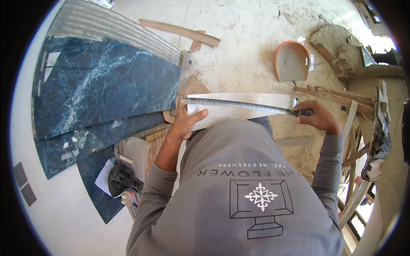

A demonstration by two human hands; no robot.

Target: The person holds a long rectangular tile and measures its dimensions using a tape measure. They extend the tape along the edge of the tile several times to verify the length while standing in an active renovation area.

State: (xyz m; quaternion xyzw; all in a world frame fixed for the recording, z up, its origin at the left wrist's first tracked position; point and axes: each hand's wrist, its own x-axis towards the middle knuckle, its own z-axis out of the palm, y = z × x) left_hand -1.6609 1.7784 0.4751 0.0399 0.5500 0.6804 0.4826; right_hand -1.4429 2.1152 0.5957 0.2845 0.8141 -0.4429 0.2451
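Observation:
A long pale strip of tile or board [218, 114] lies crosswise in front of my body. Along its length runs the extended blade of a tape measure [239, 105]. My left hand [186, 122] is closed on the strip's left end, thumb over the top face, beside the tip of the blade; most of those fingers are hidden. At the other side, past the strip's right end, my right hand [319, 117] has its fingers wrapped round the dark tape measure case [304, 112].
Dark blue marbled slabs [106, 85] and a corrugated sheet [111, 25] stand at left. A wooden strip [179, 32] and an orange-rimmed scoop-shaped pan [293, 59] lie on the floor ahead. Rubble [337, 45] and wooden planks [335, 99] are at right; a black bag [121, 179] is lower left.

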